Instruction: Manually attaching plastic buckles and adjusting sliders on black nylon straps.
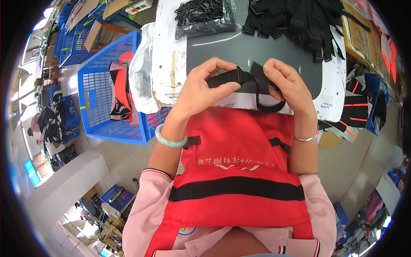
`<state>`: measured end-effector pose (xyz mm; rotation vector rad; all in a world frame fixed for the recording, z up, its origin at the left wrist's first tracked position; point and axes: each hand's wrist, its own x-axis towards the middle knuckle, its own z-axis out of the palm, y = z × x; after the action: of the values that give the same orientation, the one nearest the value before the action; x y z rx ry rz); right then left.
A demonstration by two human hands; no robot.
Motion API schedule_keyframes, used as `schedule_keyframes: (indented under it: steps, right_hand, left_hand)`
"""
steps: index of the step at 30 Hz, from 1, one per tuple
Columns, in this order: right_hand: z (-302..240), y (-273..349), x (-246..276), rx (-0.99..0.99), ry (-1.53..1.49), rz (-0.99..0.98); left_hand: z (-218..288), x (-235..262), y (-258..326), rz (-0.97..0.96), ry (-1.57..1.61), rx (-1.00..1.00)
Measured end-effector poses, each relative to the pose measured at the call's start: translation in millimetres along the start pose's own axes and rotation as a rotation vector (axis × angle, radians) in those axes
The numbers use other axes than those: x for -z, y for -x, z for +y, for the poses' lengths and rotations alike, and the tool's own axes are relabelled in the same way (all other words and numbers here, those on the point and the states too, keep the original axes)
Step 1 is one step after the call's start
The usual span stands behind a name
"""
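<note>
Close to the near edge of the table, my left hand (204,88) pinches a black plastic buckle (239,76) with a black webbing strap (222,79) running through it. My right hand (290,84) grips another part of the same strap, its flat end standing up beside the thumb. Between the two hands the strap hangs in a loop just over the table edge. Beyond them lies a pile of black straps with buckles (295,21). A clear plastic bag of small black buckles (205,17) sits at the far left of the tabletop.
A dark grey mat (231,49) covers part of the worn white table (167,81). Left of it stands a blue plastic crate (113,133) with red and black fabric pieces inside. More fabric pieces (356,107) lie at the right. My red apron (239,141) is against the table's near edge.
</note>
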<state>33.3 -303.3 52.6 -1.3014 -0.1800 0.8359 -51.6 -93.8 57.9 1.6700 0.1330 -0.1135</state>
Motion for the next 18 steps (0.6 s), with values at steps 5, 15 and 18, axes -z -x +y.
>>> schedule_keyframes:
  steps: [5, 15, 18]
  right_hand:
    - [10, 5, 10, -0.105, -0.098, -0.107]
    - [8, -3, 5, -0.021, 0.186, -0.105]
    - [4, -1, 13, -0.038, 0.234, -0.077]
  left_hand:
    - [4, 2, 0, -0.13, -0.038, 0.104]
    - [5, -8, -6, -0.212, 0.08, 0.167]
    - [14, -6, -5, -0.206, 0.0, 0.188]
